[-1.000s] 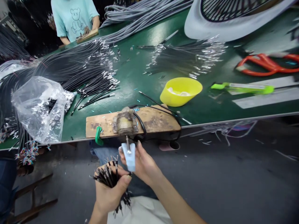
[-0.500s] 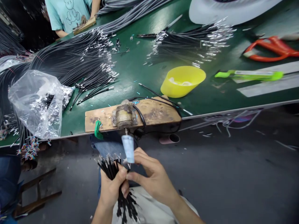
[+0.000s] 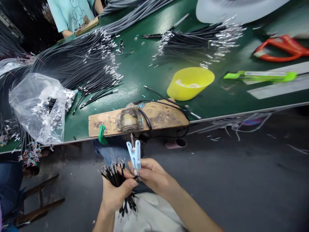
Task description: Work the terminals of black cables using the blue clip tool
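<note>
At the clip (image 3: 136,163) — both hands (image 3: 114,194) angle inward.

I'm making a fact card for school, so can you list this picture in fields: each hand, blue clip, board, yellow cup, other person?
Left hand: gripping a bundle of short black cables
Right hand: at the blue clip's lower end
Blue clip: at the end of a metal shaft
Wooden board: on the green table, bearing a round device
Yellow cup: white bits inside
Other person: light-blue shirt, across the table
</note>
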Demonstrator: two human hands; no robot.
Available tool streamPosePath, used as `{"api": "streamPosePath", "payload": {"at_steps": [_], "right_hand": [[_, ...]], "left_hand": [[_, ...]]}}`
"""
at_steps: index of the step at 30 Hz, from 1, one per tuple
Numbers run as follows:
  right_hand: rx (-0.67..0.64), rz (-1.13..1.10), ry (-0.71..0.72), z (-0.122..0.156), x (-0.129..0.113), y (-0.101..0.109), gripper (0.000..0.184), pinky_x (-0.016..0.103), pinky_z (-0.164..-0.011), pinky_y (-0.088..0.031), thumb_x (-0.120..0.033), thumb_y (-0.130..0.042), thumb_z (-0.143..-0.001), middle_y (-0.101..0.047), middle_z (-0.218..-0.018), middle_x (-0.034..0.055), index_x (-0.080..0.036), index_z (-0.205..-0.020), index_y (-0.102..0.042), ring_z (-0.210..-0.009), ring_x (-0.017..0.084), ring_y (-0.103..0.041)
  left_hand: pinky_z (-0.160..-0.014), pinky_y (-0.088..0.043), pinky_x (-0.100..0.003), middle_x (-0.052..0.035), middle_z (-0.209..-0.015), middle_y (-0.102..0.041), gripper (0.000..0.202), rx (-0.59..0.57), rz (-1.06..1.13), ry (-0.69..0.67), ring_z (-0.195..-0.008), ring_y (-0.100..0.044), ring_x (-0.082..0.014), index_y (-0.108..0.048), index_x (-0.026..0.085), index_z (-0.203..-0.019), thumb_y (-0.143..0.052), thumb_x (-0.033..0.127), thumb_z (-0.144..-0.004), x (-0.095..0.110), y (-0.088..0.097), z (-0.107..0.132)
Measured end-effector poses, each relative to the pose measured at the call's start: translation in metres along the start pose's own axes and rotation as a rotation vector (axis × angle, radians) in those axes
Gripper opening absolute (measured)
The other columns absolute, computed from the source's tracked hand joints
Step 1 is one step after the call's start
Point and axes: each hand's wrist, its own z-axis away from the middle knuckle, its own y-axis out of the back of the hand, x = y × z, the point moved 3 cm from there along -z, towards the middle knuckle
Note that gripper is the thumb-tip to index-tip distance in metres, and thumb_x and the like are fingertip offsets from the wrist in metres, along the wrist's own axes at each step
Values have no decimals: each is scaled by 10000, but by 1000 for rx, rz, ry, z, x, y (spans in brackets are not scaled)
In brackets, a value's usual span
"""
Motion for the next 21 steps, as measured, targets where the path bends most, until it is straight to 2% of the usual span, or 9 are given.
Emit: {"api": "streamPosePath", "payload": {"at_steps": [3,5,8,14,17,21], "right_hand": [[176,-35,31,-11,-9,6,283,229,-531,-344,-403,-752,-626,-526,-508,-26,-144,-569,-654,-510,95,-442],[253,-73,85,-19,-16,6,307,227,-520,-353,-451,-743,-621,-558,-515,-19,-153,-595,-672,-511,101,-461],[207,-110,89,-28,-24,-3,391,238,-516,-377,-538,-710,-618,-601,-554,10,-148,-633,-692,-518,114,-489],[172,-234,89,-28,-24,-16,327,223,-491,-375,-458,-752,-619,-612,-578,10,-143,-689,-703,-497,99,-482],[152,-268,35,-27,-16,-11,374,234,-474,-366,-511,-702,-658,-616,-583,20,-140,-705,-697,-489,109,-482],[203,-250,18,-24,-4,8,388,261,-569,-416,-559,-660,-676,-640,-632,28,-177,-736,-699,-572,139,-538]], "left_hand": [[-582,-446,-248,-21,-621,-609,178,47,-42,-118,-588,-542,-128,-674,154,-586,-799,276,-555,5,1,2],[-591,-446,-260,-14,-618,-593,152,77,-67,-174,-593,-539,-134,-670,166,-587,-790,255,-559,9,2,5],[-581,-448,-280,-9,-618,-579,152,117,-93,-235,-576,-528,-143,-656,180,-595,-778,265,-567,14,3,7],[-626,-474,-314,-22,-610,-607,143,143,-112,-274,-603,-564,-173,-665,184,-588,-767,284,-594,18,-9,0],[-662,-491,-351,-39,-597,-632,182,130,-106,-259,-615,-587,-200,-667,181,-565,-750,335,-612,18,-14,-3],[-620,-480,-318,-32,-610,-623,142,146,-104,-232,-604,-574,-183,-674,184,-577,-768,291,-585,17,-10,2]]}}
